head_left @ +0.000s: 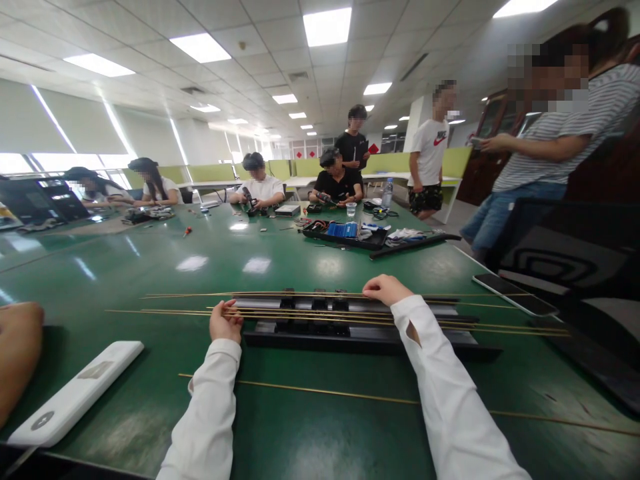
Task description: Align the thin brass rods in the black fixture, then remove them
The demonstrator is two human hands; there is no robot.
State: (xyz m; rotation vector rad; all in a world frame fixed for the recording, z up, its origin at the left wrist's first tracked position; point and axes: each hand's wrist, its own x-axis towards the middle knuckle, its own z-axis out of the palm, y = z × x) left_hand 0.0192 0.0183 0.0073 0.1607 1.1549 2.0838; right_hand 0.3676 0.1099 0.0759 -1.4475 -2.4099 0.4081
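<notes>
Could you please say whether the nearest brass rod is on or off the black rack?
Off: the brass rod lies on the table, apart from the rack.

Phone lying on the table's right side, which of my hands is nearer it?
Right. Your right hand, at the gold-coloured rods, is left of the phone; your left hand is much farther left.

One head-worn camera looks forward and down across the green table.
</notes>
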